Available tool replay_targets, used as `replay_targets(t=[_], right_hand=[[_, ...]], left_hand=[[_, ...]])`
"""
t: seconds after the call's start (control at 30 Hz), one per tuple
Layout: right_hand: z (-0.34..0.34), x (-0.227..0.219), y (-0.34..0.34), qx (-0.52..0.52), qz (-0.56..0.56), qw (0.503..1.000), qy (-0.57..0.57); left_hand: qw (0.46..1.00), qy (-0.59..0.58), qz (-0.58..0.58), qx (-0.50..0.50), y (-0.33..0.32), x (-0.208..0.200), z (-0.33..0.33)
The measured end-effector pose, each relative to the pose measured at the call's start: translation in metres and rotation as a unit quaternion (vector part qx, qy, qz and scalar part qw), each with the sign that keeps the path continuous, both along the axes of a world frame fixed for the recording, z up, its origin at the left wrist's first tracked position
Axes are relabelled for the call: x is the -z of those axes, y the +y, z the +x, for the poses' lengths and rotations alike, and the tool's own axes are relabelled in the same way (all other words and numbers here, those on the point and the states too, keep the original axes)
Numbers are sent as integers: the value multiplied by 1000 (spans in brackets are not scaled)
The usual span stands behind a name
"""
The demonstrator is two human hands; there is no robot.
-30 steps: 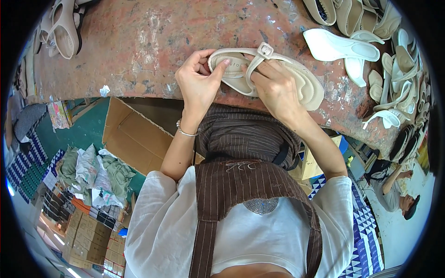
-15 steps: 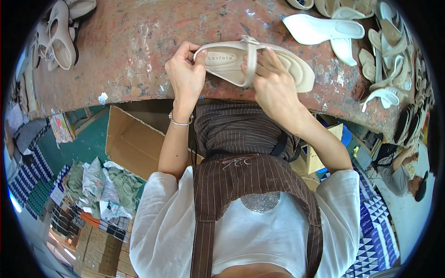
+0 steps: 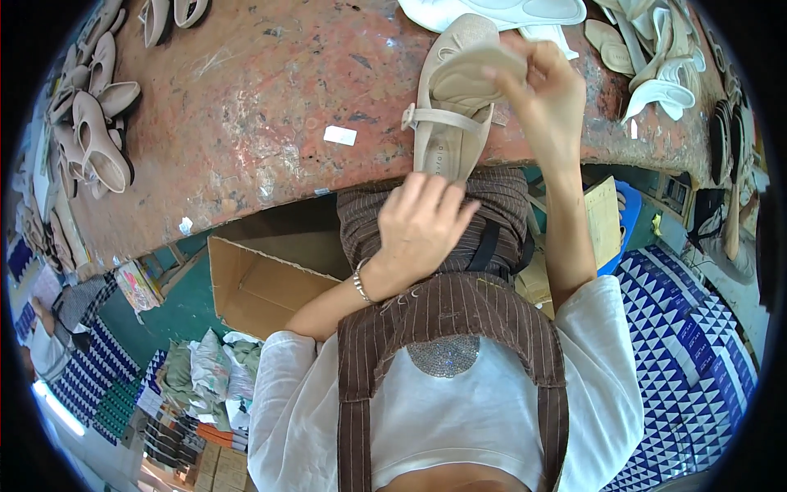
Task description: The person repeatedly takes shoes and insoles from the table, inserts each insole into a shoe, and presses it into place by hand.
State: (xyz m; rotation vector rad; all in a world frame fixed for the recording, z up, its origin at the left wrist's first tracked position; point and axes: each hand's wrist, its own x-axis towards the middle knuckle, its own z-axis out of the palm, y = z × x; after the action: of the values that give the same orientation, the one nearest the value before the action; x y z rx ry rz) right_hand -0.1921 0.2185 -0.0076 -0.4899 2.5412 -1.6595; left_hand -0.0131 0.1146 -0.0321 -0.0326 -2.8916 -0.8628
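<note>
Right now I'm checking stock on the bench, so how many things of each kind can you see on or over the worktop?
Beige shoe held in both hands: 1
Beige shoes piled at the left edge: about 6, overlapping, hard to separate
White soles at the top: at least 2
Small white paper tag: 1
Total: about 10; the tangled pile at the right edge is left uncounted.
</note>
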Motion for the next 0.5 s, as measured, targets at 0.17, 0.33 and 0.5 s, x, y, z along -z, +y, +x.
replay_targets(t=[0.17, 0.33, 0.5], right_hand=[[96, 15, 26, -167, 228, 954, 98], [88, 53, -3, -86, 309, 917, 238], [37, 52, -13, -100, 388, 913, 75]], left_hand=[[980, -135, -119, 89, 8, 26, -11], [988, -82, -97, 86, 9, 41, -4], [990, -45, -121, 63, 27, 43, -12]])
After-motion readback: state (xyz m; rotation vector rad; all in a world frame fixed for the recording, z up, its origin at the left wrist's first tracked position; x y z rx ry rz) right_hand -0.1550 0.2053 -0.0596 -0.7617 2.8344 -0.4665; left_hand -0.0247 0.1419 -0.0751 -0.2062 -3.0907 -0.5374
